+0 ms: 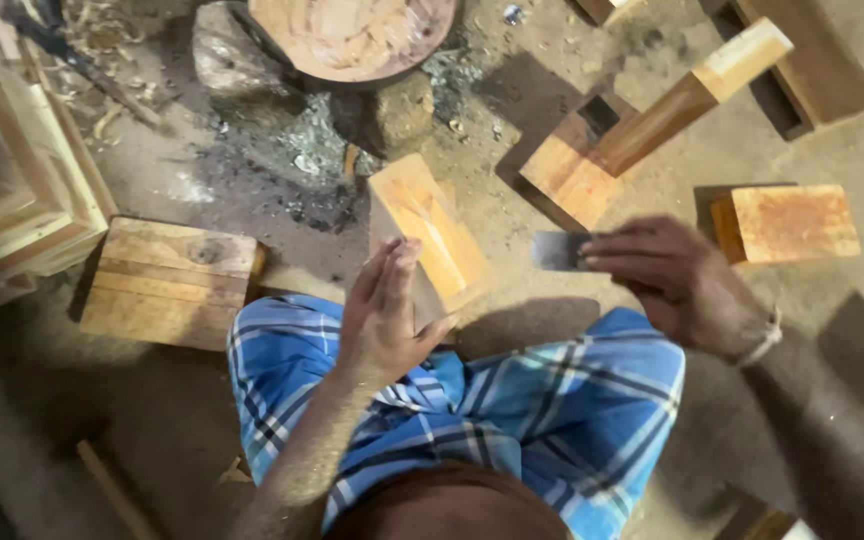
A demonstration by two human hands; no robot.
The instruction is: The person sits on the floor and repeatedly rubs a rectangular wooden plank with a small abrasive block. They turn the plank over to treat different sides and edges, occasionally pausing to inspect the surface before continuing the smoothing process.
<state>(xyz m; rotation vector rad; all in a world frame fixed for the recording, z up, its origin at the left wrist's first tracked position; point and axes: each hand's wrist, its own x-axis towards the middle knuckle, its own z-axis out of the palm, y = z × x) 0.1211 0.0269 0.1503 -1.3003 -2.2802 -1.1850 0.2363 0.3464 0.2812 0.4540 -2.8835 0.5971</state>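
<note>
- Bracing a pale wooden block (430,232) at the frame's centre, the left hand (384,315) lay flat against its near side, fingers straight, seemingly to steady it upright over the checked blue cloth (512,400) across the lap.
- The right hand (674,278), centre right, pinched a thin flat metal blade (558,251) by one end, its free edge pointing toward the block but apart from it.
- Other wood blocks (794,222) lay on the dirt floor (252,200), upper right; a plank stool (170,282) sat at left.
</note>
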